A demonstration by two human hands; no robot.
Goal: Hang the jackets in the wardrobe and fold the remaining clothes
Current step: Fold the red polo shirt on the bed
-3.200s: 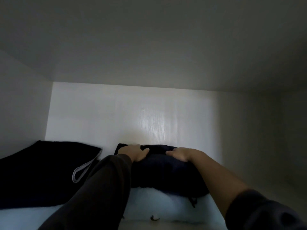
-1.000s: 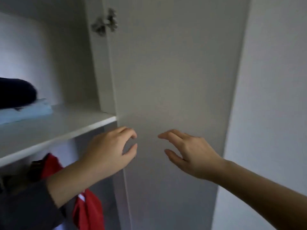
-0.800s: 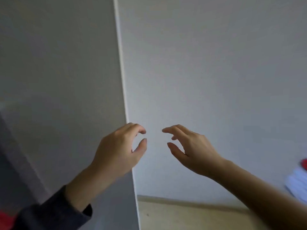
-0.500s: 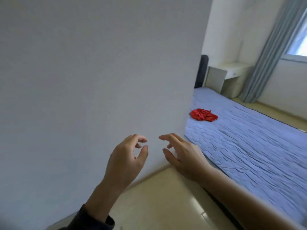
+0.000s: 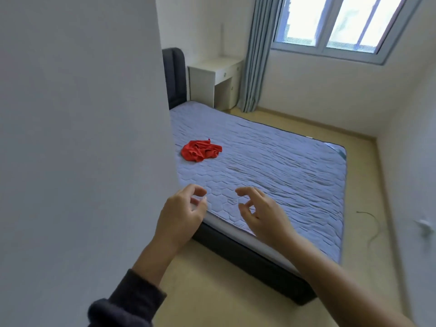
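A crumpled red garment (image 5: 201,151) lies on the blue-grey quilted bed (image 5: 271,166), near its left side. My left hand (image 5: 180,215) and my right hand (image 5: 262,213) hover side by side in the air over the bed's near corner, well short of the garment. Both hands hold nothing, with fingers loosely curled. The wardrobe is out of view.
A white wall or panel (image 5: 82,138) fills the left half of the view. Past the bed stand a dark headboard (image 5: 175,76), a white desk (image 5: 213,79), a grey curtain (image 5: 256,55) and a window (image 5: 339,27). Beige floor (image 5: 212,286) runs along the bed; a cable (image 5: 371,223) lies at right.
My hands left the folded dark clothes on the wardrobe shelf. The view swung right, from the wardrobe past the white panel to the bed with the red garment. Both hands stayed empty.
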